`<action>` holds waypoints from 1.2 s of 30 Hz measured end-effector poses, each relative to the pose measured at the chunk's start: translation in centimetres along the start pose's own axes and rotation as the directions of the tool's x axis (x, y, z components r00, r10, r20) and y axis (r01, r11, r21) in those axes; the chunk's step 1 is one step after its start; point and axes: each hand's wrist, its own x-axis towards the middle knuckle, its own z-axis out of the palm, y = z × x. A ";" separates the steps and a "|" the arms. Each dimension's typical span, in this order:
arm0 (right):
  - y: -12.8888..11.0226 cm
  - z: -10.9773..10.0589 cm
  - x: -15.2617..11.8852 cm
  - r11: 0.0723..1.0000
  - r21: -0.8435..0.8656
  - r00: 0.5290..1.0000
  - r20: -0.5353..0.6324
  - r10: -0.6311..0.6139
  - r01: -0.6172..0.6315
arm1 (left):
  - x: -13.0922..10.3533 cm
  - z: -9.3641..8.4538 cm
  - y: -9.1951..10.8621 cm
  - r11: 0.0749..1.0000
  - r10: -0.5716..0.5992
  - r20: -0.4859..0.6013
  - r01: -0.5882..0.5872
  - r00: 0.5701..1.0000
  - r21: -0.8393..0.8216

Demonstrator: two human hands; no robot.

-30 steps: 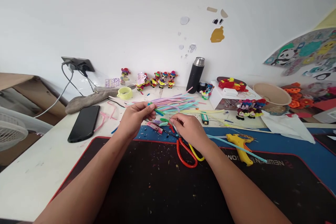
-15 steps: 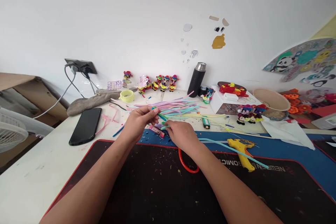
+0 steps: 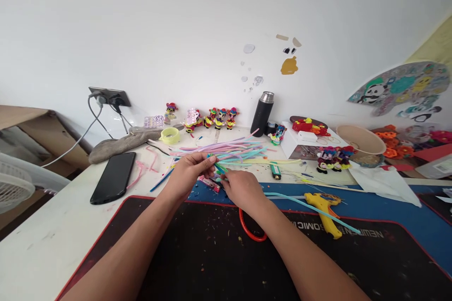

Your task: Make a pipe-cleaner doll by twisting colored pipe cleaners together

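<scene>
My left hand (image 3: 189,176) pinches a small bunch of blue and green pipe cleaners (image 3: 221,168) between thumb and fingers. On its right, my right hand (image 3: 243,190) is closed on the other end of the bunch, its fingertips partly hidden. A long light-blue pipe cleaner (image 3: 318,207) sticks out past the right wrist toward the glue gun; whether it is in the hand I cannot tell. Behind both hands lies a loose pile of pastel pipe cleaners (image 3: 226,146). A small pink packet (image 3: 209,183) lies just below the fingers. Beneath the right forearm shows a red loop (image 3: 250,230), partly covered.
A yellow glue gun (image 3: 323,211) rests on the dark mat (image 3: 197,249) at right. The phone (image 3: 113,178) and a yellow tape roll (image 3: 170,135) are on the left. Along the wall stand several small figures (image 3: 221,118) and a black flask (image 3: 262,115). A green lighter (image 3: 276,170) lies behind the mat.
The view has tilted up a little, so everything sits lower in the picture. Both hands keep their hold, and the green and blue strands between them have shifted slightly.
</scene>
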 end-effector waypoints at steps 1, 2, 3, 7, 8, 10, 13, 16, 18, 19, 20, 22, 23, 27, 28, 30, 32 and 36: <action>0.0 -0.1 0.0 1.000 0.022 1.000 -0.009 0.006 -0.006 | 0.0 0.0 0.0 1.000 -0.001 -0.001 0.001 1.000 0.003; 0.0 -0.1 0.0 0.998 0.057 1.000 -0.020 0.014 -0.013 | 0.0 0.0 0.0 1.000 -0.003 -0.004 0.003 1.000 0.004; 0.1 -0.2 0.0 0.994 0.108 0.999 -0.033 0.025 -0.022 | 0.0 0.0 0.0 1.000 -0.006 -0.006 0.006 1.000 0.002; 0.9 -0.4 0.0 0.883 0.465 0.990 -0.079 0.114 -0.064 | -0.1 -0.2 0.1 1.000 -0.026 0.002 0.026 1.000 -0.013; 1.1 -0.5 -0.1 0.823 0.564 0.988 -0.074 0.134 -0.069 | -0.1 -0.2 0.1 0.999 -0.036 0.007 0.036 0.999 -0.006; 1.5 -0.6 -0.2 0.680 0.730 0.987 -0.048 0.155 -0.071 | -0.1 -0.3 0.0 0.998 -0.059 0.023 0.058 0.998 0.031; 1.7 -1.0 -0.6 0.487 0.869 0.987 0.011 0.159 -0.089 | 0.0 -0.3 -0.4 0.993 -0.069 0.053 0.063 0.996 0.101; 1.5 -1.5 -1.0 0.371 0.922 0.988 0.060 0.142 -0.110 | 0.1 -0.1 -0.9 0.994 -0.083 0.059 0.079 0.995 0.069; 1.4 -1.7 -1.1 0.335 0.934 0.988 0.082 0.131 -0.123 | 0.1 0.1 -1.1 0.994 -0.111 0.056 0.110 0.992 0.003; 1.4 -1.8 -1.2 0.326 0.937 0.988 0.090 0.129 -0.128 | 0.1 0.2 -1.1 0.992 -0.125 0.062 0.127 0.990 -0.023; 1.4 -1.8 -1.2 0.319 0.938 0.987 0.096 0.128 -0.133 | 0.1 0.3 -1.2 0.989 -0.137 0.073 0.140 0.988 -0.040; 1.4 -1.8 -1.2 0.310 0.941 0.987 0.101 0.126 -0.136 | 0.0 0.6 -1.3 0.985 -0.154 0.095 0.160 0.984 -0.064; 1.5 -1.8 -1.2 0.304 0.943 0.987 0.102 0.125 -0.136 | 0.0 0.7 -1.4 0.982 -0.161 0.103 0.170 0.982 -0.082; 1.6 -1.7 -1.3 0.270 0.954 0.989 0.101 0.109 -0.128 | 0.0 0.9 -1.7 0.960 -0.183 0.102 0.200 0.978 -0.198; 1.6 -1.6 -1.3 0.262 0.957 0.989 0.104 0.102 -0.127 | 0.1 0.9 -1.8 0.952 -0.189 0.101 0.208 0.977 -0.223; 1.5 -1.6 -1.4 0.253 0.959 0.991 0.111 0.078 -0.128 | 0.1 1.0 -1.9 0.939 -0.202 0.106 0.224 0.974 -0.260; 1.5 -1.6 -1.5 0.244 0.962 0.992 0.116 0.046 -0.124 | 0.0 1.1 -1.8 0.929 -0.210 0.120 0.236 0.970 -0.285; 1.3 -1.7 -1.7 0.210 0.971 0.993 0.116 0.001 -0.114 | -0.3 1.4 -1.5 0.920 -0.212 0.117 0.239 0.970 -0.311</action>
